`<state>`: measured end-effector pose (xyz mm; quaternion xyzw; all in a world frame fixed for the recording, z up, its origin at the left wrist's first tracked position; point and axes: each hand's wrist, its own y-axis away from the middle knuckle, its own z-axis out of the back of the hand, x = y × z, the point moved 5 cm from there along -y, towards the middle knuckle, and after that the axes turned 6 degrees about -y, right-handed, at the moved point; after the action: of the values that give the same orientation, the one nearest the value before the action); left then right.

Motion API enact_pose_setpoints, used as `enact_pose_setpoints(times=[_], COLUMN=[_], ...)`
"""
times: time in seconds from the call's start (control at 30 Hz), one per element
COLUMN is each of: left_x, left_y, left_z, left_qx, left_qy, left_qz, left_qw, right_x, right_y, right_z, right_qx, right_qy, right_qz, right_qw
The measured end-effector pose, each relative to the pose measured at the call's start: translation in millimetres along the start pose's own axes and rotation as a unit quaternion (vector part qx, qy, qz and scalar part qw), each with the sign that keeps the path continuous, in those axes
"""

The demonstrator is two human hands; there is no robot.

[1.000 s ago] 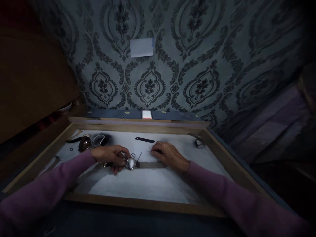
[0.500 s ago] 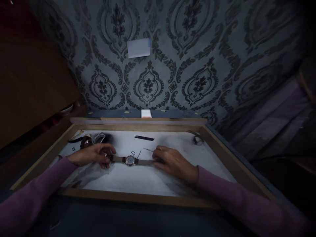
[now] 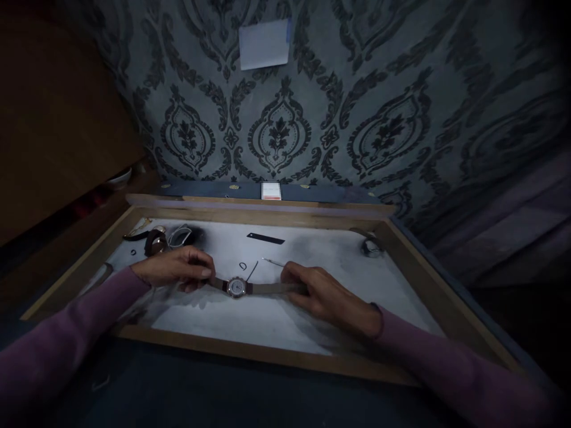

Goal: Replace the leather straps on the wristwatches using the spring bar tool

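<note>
A wristwatch with a round face is stretched level between my hands, its strap running out to both sides. My left hand is closed on the left strap end, with thumb and fingers pinched together. Over the other strap end my right hand is closed, and a thin pointed metal tool sticks out leftward from its fingers. Just behind the watch lie a small dark loop and a thin dark pin-like piece. Farther back rests a flat black strip.
A wooden-edged tray with a white bottom surrounds the work. Several other watches lie at its back left, and one more watch at the back right. A small white box stands behind the tray's far edge, against the patterned wall.
The view has tilted down slightly. My left hand's fingers, spread around the strap end before, have closed on it. My right hand keeps hold of the strap and the pointed tool.
</note>
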<state>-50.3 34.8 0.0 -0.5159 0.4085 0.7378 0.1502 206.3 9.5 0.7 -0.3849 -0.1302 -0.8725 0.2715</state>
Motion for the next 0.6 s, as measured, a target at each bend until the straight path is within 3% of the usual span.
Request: enact_pose_setpoints(times=[0.1, 0.2, 0.27, 0.37, 0.47, 0.6], left_x=[-4, -8, -9, -7, -5, -8], left_y=[-3, -7, -11, -20, -30, -35], left_z=[-3.3, -10.9, -15.7, -17.5, -13.1, -9.7], left_qx=[0.037, 0.099, 0.125, 0.114, 0.069, 0.043], left_qy=[0.074, 0.121, 0.118, 0.101, 0.078, 0.048], left_qz=[-0.025, -0.049, -0.053, -0.052, -0.071, -0.110], left_qw=[0.996, 0.987, 0.984, 0.987, 0.992, 0.992], right_x=[2, 3, 6, 12, 15, 12], right_y=[-3, -7, -10, -17, -29, -43], right_z=[2, 0, -2, -12, -23, -31], right_qx=[0.014, 0.032, 0.038, 0.059, 0.048, 0.006], right_qy=[-0.205, -0.380, -0.459, -0.529, -0.548, -0.498], right_qz=[-0.044, -0.089, -0.099, -0.104, -0.096, -0.087], right_qw=[0.978, 0.920, 0.882, 0.840, 0.830, 0.863])
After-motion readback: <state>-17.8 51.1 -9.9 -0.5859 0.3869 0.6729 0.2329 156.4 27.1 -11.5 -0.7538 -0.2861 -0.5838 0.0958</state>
